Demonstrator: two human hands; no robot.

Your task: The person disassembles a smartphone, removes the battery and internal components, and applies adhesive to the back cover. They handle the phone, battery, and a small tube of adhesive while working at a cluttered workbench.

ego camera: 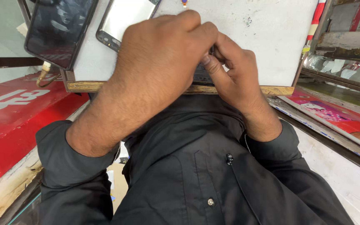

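On the white worktop [271, 37] with a wooden front edge, both hands meet close together over a small dark flat part [201, 77], maybe a phone piece, lying at the near edge and mostly hidden. The left hand [159, 62] is curled over it, and the right hand [234, 75] pinches it with bent fingers. Two phone screens [59, 29] lie apart at the far left, not touched. The work seems in the middle; how much is finished I cannot tell.
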